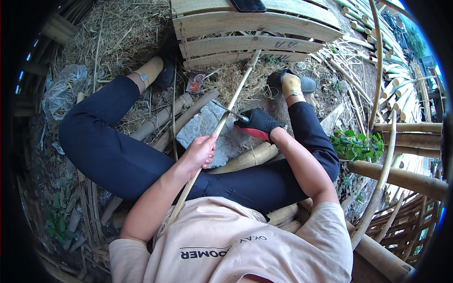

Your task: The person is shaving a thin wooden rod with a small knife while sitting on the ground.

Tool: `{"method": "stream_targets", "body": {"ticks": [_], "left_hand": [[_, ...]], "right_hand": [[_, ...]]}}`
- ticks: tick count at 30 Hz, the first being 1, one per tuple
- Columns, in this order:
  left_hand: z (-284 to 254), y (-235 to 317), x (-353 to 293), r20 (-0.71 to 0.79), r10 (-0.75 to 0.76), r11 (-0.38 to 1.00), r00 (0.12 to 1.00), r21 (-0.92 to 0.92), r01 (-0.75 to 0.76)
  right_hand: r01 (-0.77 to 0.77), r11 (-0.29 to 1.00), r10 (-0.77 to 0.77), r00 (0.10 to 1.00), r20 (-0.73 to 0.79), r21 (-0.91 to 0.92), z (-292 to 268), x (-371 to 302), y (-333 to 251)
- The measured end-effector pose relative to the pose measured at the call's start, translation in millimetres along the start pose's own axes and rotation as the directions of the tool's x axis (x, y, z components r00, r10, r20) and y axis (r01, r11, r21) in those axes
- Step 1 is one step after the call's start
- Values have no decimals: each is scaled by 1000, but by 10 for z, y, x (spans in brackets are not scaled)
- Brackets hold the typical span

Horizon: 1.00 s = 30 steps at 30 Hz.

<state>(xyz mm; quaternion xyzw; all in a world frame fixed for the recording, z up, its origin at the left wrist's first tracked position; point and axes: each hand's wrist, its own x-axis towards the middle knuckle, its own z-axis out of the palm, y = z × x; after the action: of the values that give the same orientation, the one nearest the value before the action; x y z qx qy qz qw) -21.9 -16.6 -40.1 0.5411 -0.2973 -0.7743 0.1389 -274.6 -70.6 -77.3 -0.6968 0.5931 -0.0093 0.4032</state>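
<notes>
A long, pale bamboo strip (234, 97) runs slantwise from beside my waist up to the slatted wooden crate (259, 23). Its far end meets the crate's lower slats. My bare left hand (200, 152) is closed round the strip near its middle. On my right hand (259, 123) is a black and red glove, closed on the handle of a thin-bladed knife (230, 111). The blade lies across the strip, a little beyond my left hand, and seems to touch it. Under the strip, between my legs, sits a rough grey stone block (198, 128).
A dark phone (248, 5) lies on the crate. Bamboo poles (252, 158) lie by the stone, and several cut poles (401, 96) are stacked at right. Straw (127, 35) covers the ground. A leafy plant (357, 145) and bamboo rails (401, 177) stand right of my leg.
</notes>
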Motion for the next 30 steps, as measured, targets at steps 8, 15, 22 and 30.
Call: {"method": "stream_targets", "body": {"ticks": [8,15,22,30], "left_hand": [[-60,11,2,156,-115,974,981,-177,142],[23,-17,-21,46,-8,1000,999,-24,9],[10,-26,-58,69,-21,997,997,-77,26],[27,-32,4,31,-10,999,999,-37,11]], "right_hand": [[12,994,-19,997,-69,-107,-7,-34,2],[-12,978,-24,986,-167,-210,19,183,326],[-297,942,238,918,-317,-154,-252,35,504],[-18,983,0,995,-98,-183,-54,-63,-83]]}}
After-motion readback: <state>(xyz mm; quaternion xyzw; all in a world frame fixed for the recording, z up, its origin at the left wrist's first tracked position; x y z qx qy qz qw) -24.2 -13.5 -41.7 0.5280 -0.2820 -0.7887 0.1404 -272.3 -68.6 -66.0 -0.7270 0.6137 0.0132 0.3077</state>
